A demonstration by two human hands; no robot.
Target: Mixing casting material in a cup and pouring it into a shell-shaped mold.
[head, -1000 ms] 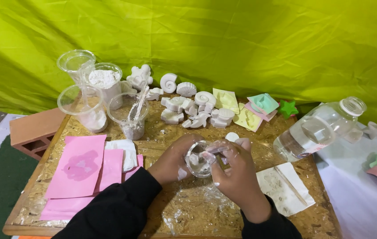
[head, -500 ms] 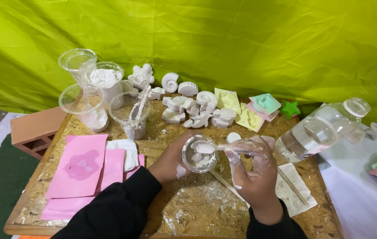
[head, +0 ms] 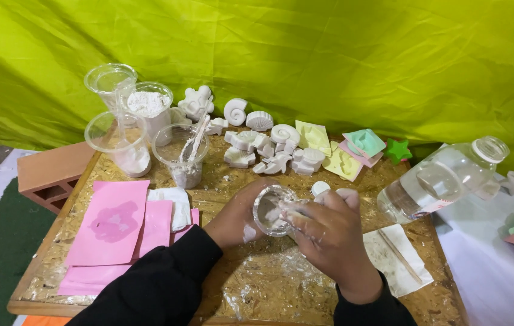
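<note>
My left hand (head: 237, 218) grips a small clear plastic cup (head: 273, 209) smeared with white paste, held just above the chipboard table (head: 251, 284). My right hand (head: 329, 232), dusted white, is closed at the cup's rim with its fingers reaching into the cup; whether it holds a stick there I cannot tell. Both sleeves are black.
Several clear cups (head: 148, 130) with white powder stand back left, one with a stick. White plaster shells (head: 269, 142) and coloured moulds (head: 344, 151) lie behind. Pink sheets (head: 115, 223) left, a brick (head: 51, 175) far left, a tilted water bottle (head: 441, 181) right, a wooden stick on paper (head: 399, 256).
My right hand drew out to the right of the cup half a second ago and has now come back over its rim. The left hand keeps its hold on the cup.
</note>
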